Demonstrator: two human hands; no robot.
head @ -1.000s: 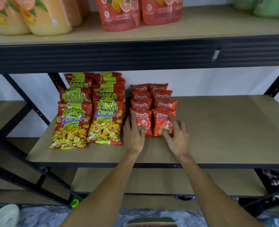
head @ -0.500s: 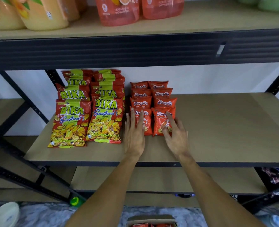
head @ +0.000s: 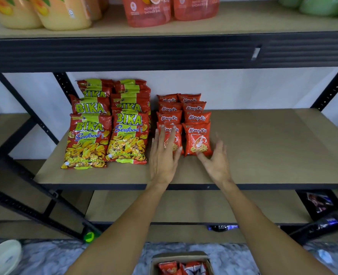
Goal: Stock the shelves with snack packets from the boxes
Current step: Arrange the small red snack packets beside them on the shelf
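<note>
Left hand (head: 163,157) lies flat, fingers (head: 171,135) spread over the front-left prawn packet (head: 173,141), hiding its print. Right hand (head: 215,161), open, touches the neighbouring packet (head: 198,138) at its 5 o'clock corner. The box (head: 181,262) is cut off at 6 o'clock.

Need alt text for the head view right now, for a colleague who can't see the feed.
Two bare hands reach onto a wooden shelf: the left hand lies flat on a front orange prawn cracker packet, the right hand open beside its neighbour. Larger Bika packets sit to the left; a box of more packets waits below.
</note>
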